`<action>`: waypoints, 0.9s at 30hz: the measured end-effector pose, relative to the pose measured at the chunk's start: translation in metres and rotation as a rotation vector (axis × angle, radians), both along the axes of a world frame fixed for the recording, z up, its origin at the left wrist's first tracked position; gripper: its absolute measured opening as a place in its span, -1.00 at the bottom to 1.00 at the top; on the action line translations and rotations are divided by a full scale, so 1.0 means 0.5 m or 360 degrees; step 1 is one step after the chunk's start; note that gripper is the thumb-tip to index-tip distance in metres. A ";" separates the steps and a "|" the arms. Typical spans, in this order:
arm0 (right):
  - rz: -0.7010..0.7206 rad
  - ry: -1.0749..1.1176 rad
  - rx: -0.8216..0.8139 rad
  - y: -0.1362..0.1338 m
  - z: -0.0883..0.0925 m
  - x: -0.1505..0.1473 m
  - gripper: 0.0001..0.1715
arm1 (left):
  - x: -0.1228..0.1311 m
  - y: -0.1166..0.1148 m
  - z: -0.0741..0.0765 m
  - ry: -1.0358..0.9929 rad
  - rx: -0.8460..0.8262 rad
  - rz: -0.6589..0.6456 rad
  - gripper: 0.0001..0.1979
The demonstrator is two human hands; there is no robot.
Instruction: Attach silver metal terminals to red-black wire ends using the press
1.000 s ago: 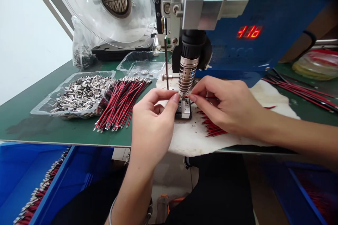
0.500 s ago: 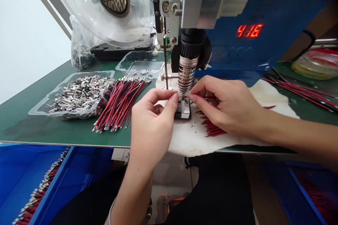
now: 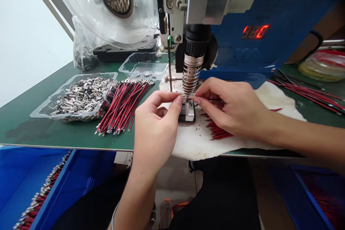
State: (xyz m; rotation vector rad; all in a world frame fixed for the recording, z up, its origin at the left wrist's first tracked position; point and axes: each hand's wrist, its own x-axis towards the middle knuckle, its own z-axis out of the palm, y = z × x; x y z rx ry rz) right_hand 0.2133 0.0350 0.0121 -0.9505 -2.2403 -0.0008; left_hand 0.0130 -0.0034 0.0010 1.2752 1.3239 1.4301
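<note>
My left hand (image 3: 159, 125) is closed in a pinch beneath the soldering iron's tip; what lies between its thumb and forefinger is too small and covered to make out. My right hand (image 3: 229, 106) pinches a thin red-and-black wire (image 3: 215, 99), its end at the tip from the right. Around the iron (image 3: 192, 73) runs a coiled metal spring, and its point meets the work just between both hands. Below sits a small black and metal fixture (image 3: 189, 112). Under my right hand a bundle of red-and-black wires (image 3: 217, 129) rests on a white cloth (image 3: 199, 147).
Left on the green table (image 3: 21, 125) are a clear tray (image 3: 43, 112) of metal connectors and a pile of red-and-black wires (image 3: 122, 106). A second clear tray (image 3: 129, 65) stands behind. The blue machine (image 3: 242, 57) fills the back right. Blue bins (image 3: 88, 172) flank my legs.
Both hands hold nearly the same place and grip. The soldering head's upper bracket sits slightly higher in view. The red display went from 416 to partly lit segments.
</note>
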 end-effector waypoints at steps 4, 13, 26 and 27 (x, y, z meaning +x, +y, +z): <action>0.0022 0.0004 0.0034 -0.001 0.000 -0.001 -0.83 | 0.002 0.002 -0.001 -0.0016 -0.0008 -0.0003 -0.90; 0.0003 0.0004 0.0000 0.003 -0.002 -0.001 -0.81 | 0.003 0.002 -0.002 -0.0034 0.0018 0.0017 -0.93; 0.0122 -0.0103 0.0244 0.016 -0.001 0.015 -0.85 | -0.001 0.003 -0.007 -0.0107 0.0054 -0.0006 -0.89; 0.0125 -0.0125 0.0267 0.017 0.000 0.017 -0.83 | -0.001 0.002 -0.006 -0.0114 0.0055 -0.0012 -0.88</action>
